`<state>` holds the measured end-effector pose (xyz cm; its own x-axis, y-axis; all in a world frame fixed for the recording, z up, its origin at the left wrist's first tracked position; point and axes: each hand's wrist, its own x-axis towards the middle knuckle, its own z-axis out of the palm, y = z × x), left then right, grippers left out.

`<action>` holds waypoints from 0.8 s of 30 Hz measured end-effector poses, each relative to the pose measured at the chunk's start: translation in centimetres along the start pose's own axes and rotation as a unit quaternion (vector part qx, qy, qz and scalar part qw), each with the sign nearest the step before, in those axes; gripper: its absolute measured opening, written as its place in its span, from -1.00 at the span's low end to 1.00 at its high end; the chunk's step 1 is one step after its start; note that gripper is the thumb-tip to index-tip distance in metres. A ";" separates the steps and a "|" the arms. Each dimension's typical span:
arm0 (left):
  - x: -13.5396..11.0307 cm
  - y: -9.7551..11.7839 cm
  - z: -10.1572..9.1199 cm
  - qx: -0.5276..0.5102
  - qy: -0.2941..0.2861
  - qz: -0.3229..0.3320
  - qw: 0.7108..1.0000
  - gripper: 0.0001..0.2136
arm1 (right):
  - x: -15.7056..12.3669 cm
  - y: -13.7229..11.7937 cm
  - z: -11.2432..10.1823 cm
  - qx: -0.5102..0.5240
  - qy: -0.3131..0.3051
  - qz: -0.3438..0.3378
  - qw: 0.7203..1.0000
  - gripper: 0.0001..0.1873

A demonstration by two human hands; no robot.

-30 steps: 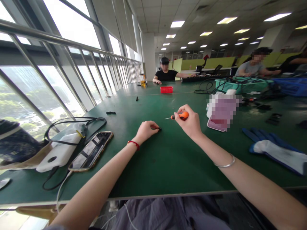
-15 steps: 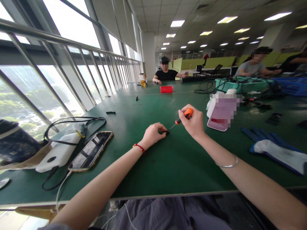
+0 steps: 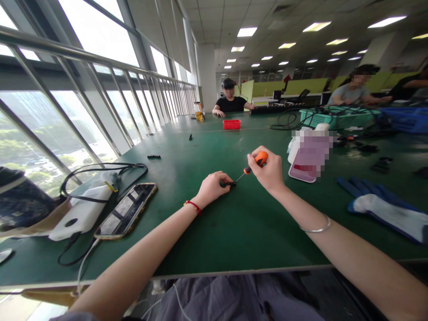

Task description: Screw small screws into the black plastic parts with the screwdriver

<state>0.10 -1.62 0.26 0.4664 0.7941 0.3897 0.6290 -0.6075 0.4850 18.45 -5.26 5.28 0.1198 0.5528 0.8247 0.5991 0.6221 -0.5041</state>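
Note:
My left hand [image 3: 211, 187] rests on the green table [image 3: 234, 232] with its fingers pinched on a small black part [image 3: 229, 183]. My right hand [image 3: 268, 171] is closed around a small screwdriver with an orange handle [image 3: 259, 159]. The screwdriver slants down to the left and its tip touches the black part. A red cord is on my left wrist and a thin silver bangle on my right forearm.
A phone [image 3: 127, 210], a white power bank [image 3: 82, 213] and black cables lie at the left. Blue-and-white gloves [image 3: 381, 206] lie at the right, a pink pouch [image 3: 306, 162] behind my right hand. A red tray [image 3: 232, 124], a teal basket [image 3: 337, 118] and two seated people are farther off.
My right hand swung the screwdriver from pointing left in the air down onto the black part. My left hand shifted slightly right with the part. Little has moved in the last half second.

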 end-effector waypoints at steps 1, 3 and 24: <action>0.0 -0.1 0.0 -0.005 -0.001 -0.001 1.000 -0.83 | 0.0 0.0 0.0 0.001 0.000 -0.001 1.000 -0.76; 0.1 -0.2 0.1 -0.015 -0.002 -0.003 1.000 -0.83 | 0.0 0.0 0.0 0.000 -0.002 0.000 1.000 -0.76; 0.3 -0.4 0.0 -0.063 -0.014 0.002 0.998 -0.85 | 0.0 -0.7 -0.2 -0.089 -0.022 0.018 0.996 -0.71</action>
<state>-0.05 -1.14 0.18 0.4874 0.7909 0.3700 0.5444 -0.6065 0.5795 18.18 -5.74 5.67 0.1107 0.5992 0.7929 0.7268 0.4954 -0.4758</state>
